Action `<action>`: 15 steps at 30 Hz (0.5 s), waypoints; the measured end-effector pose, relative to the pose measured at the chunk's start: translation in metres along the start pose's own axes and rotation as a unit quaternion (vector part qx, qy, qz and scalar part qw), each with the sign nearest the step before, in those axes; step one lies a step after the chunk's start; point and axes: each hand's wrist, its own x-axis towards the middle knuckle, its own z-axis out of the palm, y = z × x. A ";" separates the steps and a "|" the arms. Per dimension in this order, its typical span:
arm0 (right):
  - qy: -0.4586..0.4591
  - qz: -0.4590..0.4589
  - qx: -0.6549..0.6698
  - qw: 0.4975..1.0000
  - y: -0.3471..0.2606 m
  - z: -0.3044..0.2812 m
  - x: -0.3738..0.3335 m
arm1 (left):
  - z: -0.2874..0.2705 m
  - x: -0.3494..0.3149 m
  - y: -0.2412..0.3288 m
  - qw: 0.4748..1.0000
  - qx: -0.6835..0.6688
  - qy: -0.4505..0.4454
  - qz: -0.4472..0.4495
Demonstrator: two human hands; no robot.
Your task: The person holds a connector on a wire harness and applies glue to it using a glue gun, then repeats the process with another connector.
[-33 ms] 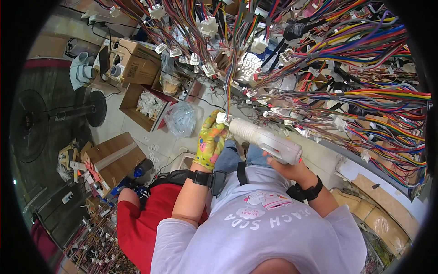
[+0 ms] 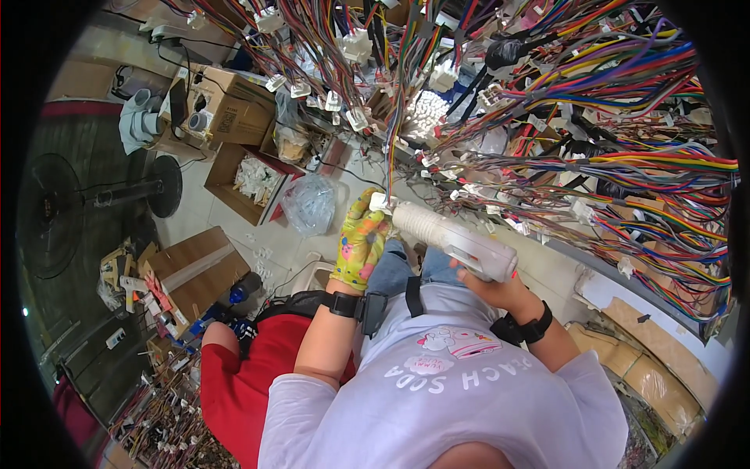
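Observation:
My left hand, in a yellow patterned glove, has its fingers closed round a white plastic connector. Colored wires run up from that connector into the bundle above. A white handheld power tool with a ribbed barrel and a small red light at its back end lies in my right hand. The tool's ribbed tip is right beside the connector; whether they touch I cannot tell. Fingers of the bare right hand are partly hidden under the tool's body.
Thick wire bundles with white connectors hang across the front and right. On the left stand an open carton of white parts, a clear plastic bag, a taped carton and a black fan. A person in red is close at my left.

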 end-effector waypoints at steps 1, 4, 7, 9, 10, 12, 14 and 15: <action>-0.004 0.003 -0.012 1.000 0.000 -0.001 0.000 | 0.000 0.000 0.000 1.000 -0.007 0.007 -0.001; -0.001 0.008 -0.017 1.000 0.002 0.000 -0.001 | -0.002 0.000 0.000 1.000 -0.010 0.010 -0.002; 0.005 0.002 -0.013 1.000 0.003 0.000 -0.001 | -0.003 0.002 -0.001 1.000 -0.019 0.011 0.000; 0.006 -0.004 -0.016 1.000 0.003 0.000 0.000 | -0.003 0.002 0.000 1.000 -0.022 0.006 0.000; 0.004 -0.001 -0.011 1.000 0.002 0.000 0.000 | -0.003 0.002 0.000 1.000 -0.025 0.002 0.000; 0.001 0.002 -0.005 1.000 0.001 0.000 0.000 | -0.004 0.002 0.000 1.000 -0.028 0.007 0.001; 0.000 0.003 0.009 1.000 0.000 -0.001 0.000 | -0.004 0.002 0.000 0.999 -0.032 0.012 0.001; 0.000 0.003 0.009 1.000 0.000 0.000 0.000 | -0.004 0.002 0.001 0.999 -0.028 0.016 -0.003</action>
